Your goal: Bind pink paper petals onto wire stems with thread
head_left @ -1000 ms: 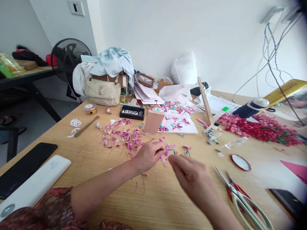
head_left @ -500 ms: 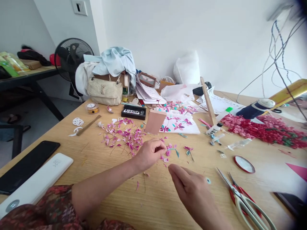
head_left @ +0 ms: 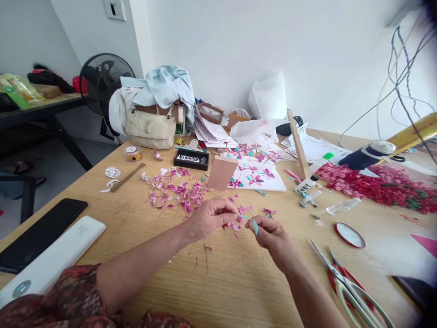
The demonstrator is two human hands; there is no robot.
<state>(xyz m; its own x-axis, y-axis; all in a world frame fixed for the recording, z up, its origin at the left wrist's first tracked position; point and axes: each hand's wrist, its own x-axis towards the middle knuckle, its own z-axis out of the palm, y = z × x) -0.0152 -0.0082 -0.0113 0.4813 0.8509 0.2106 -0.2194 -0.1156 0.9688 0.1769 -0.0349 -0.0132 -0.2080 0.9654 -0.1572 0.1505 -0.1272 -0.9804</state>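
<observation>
My left hand [head_left: 213, 217] is closed in a pinch on one end of a thin teal stem with a leaf [head_left: 255, 226]. At the other end, my right hand [head_left: 271, 234] has its thumb and fingers closed around the stem beside the leaf. The leaf hangs down over the right fingertips. Just behind my hands lie loose pink petals [head_left: 236, 226], and a pink flower [head_left: 269, 212] rests beyond my right hand. A larger pile of pink-purple petals with thin stems [head_left: 182, 189] spreads to the left of my left hand.
White-handled scissors [head_left: 344, 282] and red-handled ones lie at right, near a round red-rimmed lid [head_left: 349, 235]. A small brown board [head_left: 221, 173] stands behind my hands. Red-pink flower bunches [head_left: 375, 187] lie far right. A black phone [head_left: 41, 232] and white power bank [head_left: 54, 259] lie left.
My right hand has moved up and in toward my left hand and now pinches the teal stem near its leaf. My left hand has stayed nearly in place.
</observation>
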